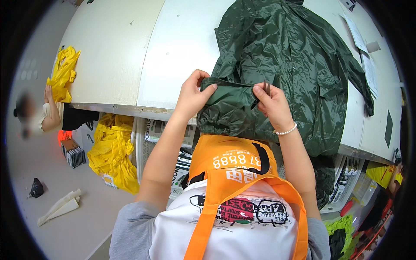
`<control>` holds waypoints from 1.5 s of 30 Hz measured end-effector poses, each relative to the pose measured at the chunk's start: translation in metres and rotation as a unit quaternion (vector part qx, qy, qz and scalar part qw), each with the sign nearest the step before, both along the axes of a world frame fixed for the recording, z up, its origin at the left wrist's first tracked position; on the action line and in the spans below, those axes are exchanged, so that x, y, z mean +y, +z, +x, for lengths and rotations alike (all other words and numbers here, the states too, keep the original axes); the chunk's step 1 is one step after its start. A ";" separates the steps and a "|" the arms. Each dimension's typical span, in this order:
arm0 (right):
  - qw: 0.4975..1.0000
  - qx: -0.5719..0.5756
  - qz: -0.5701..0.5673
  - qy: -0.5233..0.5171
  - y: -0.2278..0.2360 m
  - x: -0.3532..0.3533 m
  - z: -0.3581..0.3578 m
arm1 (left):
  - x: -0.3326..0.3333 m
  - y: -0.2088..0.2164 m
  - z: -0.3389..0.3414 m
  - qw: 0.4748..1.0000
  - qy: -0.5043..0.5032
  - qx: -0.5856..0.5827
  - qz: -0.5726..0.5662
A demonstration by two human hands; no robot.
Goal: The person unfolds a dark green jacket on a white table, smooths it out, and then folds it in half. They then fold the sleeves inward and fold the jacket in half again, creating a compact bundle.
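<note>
A dark green rain jacket [294,65] lies spread on a white table [173,47], one sleeve hanging over the near edge. My left hand [193,93] pinches the folded edge of that sleeve near its elastic cuff [221,117]. My right hand [271,104], with a pearl bracelet on the wrist, grips the same edge a little to the right and also holds a small dark tool [266,88] that sticks up between the fingers. An orange apron [234,169] covers my chest below.
A yellow garment [63,73] lies at the table's left edge, where another person's hand [48,93] rests. More yellow fabric [112,151] hangs under the table beside boxes. Papers [364,56] lie at the far right. White scraps [58,208] lie on the floor.
</note>
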State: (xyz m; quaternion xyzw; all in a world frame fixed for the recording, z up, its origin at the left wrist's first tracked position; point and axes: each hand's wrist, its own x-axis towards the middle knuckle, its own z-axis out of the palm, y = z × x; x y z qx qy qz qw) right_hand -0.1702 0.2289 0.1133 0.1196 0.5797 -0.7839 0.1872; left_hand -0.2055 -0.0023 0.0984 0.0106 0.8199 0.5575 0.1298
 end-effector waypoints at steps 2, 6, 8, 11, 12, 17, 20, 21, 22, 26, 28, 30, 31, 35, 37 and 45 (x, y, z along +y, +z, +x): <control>0.999 -0.003 0.003 0.046 -0.002 0.003 -0.002 | 0.005 0.011 -0.002 0.967 -0.049 0.225 -0.112; 0.992 0.020 0.034 0.121 0.004 0.006 -0.010 | 0.027 0.031 -0.002 0.973 -0.204 0.098 0.052; 0.994 0.020 0.029 0.107 0.016 0.004 -0.015 | 0.031 0.033 -0.005 0.985 -0.169 0.034 0.026; 0.987 0.132 0.094 0.013 0.013 0.002 -0.013 | 0.027 0.031 -0.009 0.979 -0.083 -0.065 0.177; 0.971 0.191 0.140 -0.024 0.011 0.001 -0.010 | 0.027 0.030 -0.010 0.978 -0.084 -0.069 0.178; 0.922 0.284 0.261 -0.026 0.022 -0.011 -0.004 | 0.035 0.025 -0.013 0.974 -0.102 -0.077 0.189; 0.936 0.247 0.250 -0.007 0.018 -0.009 -0.007 | 0.038 0.030 -0.015 0.969 -0.120 -0.115 0.184; 0.940 0.231 0.252 0.019 0.019 -0.006 -0.008 | 0.037 0.029 -0.016 0.965 -0.127 -0.120 0.194; 0.942 0.214 0.254 0.046 0.019 -0.004 -0.009 | 0.037 0.028 -0.015 0.961 -0.133 -0.126 0.206; 0.957 0.174 0.211 0.100 0.014 0.005 -0.014 | 0.039 0.028 -0.011 0.960 -0.121 -0.134 0.216; 0.934 0.238 0.255 0.080 0.018 0.005 -0.014 | 0.053 0.033 -0.007 0.975 -0.063 -0.048 0.210; 0.904 0.286 0.310 0.065 0.014 0.004 -0.017 | 0.051 0.037 -0.009 0.989 -0.097 -0.008 0.112; 0.887 0.312 0.336 0.058 0.013 0.002 -0.020 | 0.050 0.035 -0.009 0.990 -0.114 0.032 0.074; 0.870 0.325 0.368 0.050 0.016 -0.004 -0.027 | 0.049 0.037 -0.014 0.989 -0.132 0.057 0.020; 0.873 0.335 0.352 0.048 0.018 -0.007 -0.029 | 0.047 0.038 -0.018 0.989 -0.139 0.028 0.036; 0.955 0.194 0.220 0.038 0.021 0.012 -0.022 | 0.041 0.023 -0.022 0.979 -0.104 -0.071 0.163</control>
